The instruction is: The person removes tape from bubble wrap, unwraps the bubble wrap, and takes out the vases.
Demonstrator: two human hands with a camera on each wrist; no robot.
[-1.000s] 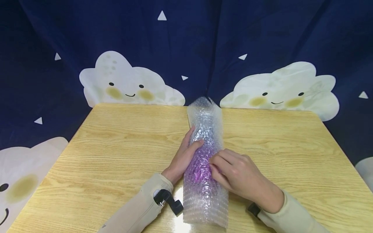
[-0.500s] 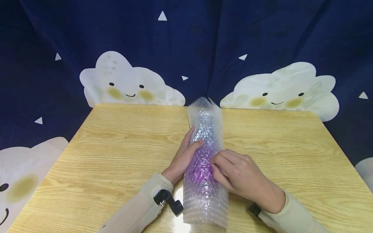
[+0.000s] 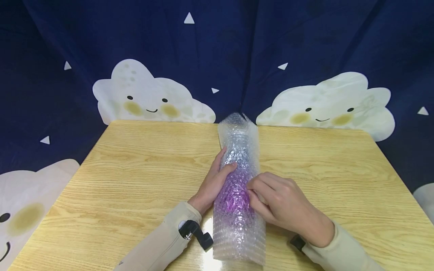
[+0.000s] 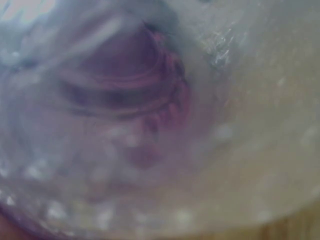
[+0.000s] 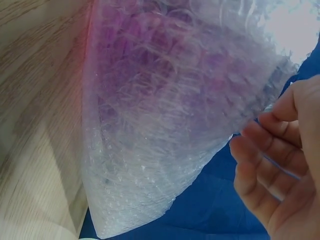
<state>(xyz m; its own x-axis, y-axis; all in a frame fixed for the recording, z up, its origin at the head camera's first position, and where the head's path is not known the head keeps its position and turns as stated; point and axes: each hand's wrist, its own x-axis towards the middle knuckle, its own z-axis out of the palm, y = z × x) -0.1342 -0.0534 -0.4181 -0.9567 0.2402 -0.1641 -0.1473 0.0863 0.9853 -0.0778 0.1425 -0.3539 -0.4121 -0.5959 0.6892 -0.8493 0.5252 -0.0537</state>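
Bubble wrap around a bottle is held over the desk, clasped by the left hand and apparently pinched, opposite, by the right hand. Fastening or loosening is probably being done; next, firm bracing and light pulling seem needed.

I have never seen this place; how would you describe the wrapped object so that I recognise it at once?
Start at the pale wooden table before the dark blue curtain with clouds. Near its middle, between the left hand and the right hand, is a long bundle. Unlike the beige sleeves beside it, it is clear, shiny bubble wrap with purple showing through.
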